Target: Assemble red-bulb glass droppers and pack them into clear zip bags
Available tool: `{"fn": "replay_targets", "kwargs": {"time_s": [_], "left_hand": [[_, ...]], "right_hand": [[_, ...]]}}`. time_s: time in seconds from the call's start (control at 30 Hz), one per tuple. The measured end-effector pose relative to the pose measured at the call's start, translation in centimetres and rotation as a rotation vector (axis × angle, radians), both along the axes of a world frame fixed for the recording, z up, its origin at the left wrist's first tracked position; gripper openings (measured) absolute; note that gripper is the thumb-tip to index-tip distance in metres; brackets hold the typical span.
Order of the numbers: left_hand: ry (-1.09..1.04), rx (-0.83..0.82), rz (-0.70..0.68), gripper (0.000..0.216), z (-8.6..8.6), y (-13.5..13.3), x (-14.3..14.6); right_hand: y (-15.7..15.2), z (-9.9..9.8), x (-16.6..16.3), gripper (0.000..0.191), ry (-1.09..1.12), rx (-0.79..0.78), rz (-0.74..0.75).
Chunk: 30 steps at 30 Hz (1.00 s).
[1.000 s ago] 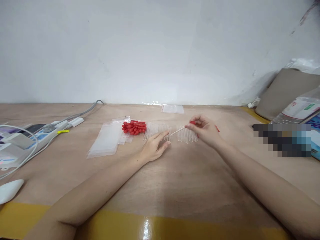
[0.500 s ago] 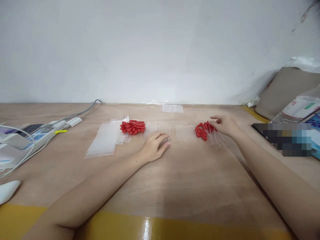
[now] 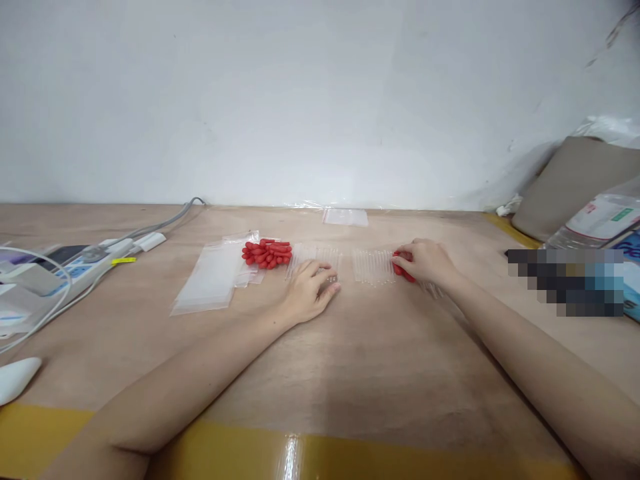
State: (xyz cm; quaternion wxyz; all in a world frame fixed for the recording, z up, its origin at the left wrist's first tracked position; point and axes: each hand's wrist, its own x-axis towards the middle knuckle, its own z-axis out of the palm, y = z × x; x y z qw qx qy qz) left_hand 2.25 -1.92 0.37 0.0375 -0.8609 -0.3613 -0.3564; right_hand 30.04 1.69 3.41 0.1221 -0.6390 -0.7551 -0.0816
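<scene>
My left hand [image 3: 310, 293] lies over the near end of a row of thin clear tubes [image 3: 320, 255], fingers loosely bent and thumb apart. To its left is a heap of red rubber bulbs [image 3: 267, 253], beside a stack of clear plastic bags [image 3: 207, 277]. Another row of clear tubes [image 3: 373, 267] lies between my hands. At its right end, my right hand [image 3: 425, 260] has its thumb and fingers closed around red rubber bulbs [image 3: 403, 268], hiding most of that group. Clear tube ends [image 3: 434, 290] stick out beneath this hand.
A small clear bag [image 3: 345, 217] lies near the wall. On the left are a power strip [image 3: 83, 270] with cables and a white object [image 3: 19, 379]. A grey container [image 3: 567, 187] and a plastic bottle [image 3: 590, 220] stand at the right. Yellow tape [image 3: 250, 443] runs along the front edge.
My right hand has moved left and over the right-hand red bulbs, covering most of them and the loose tubes. My left hand stays almost in place.
</scene>
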Motion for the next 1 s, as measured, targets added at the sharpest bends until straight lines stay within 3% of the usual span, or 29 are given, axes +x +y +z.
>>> {"fn": "replay_targets", "kwargs": {"time_s": [0.27,0.47,0.67,0.87,1.0], "left_hand": [[0.071,0.019,0.288,0.012,0.9,2.3,1.6],[0.257,-0.102,0.440,0.019,2.1,4.2,4.9],[0.421,-0.209,0.569,0.030,2.7,4.5,7.1],[0.359,-0.272,0.570,0.030,3.3,4.4,7.6],[0.249,-0.168,0.405,0.021,3.7,3.3,5.4]], "right_hand": [[0.8,-1.0,0.6,0.023,0.087,0.005,0.025],[0.8,-1.4,0.5,0.015,0.281,-0.021,-0.004],[1.1,-1.8,0.7,0.027,0.469,0.035,0.023],[0.4,-0.6,-0.9,0.020,0.993,0.193,0.039],[-0.9,-1.0,-3.5,0.016,1.165,0.181,0.124]]}}
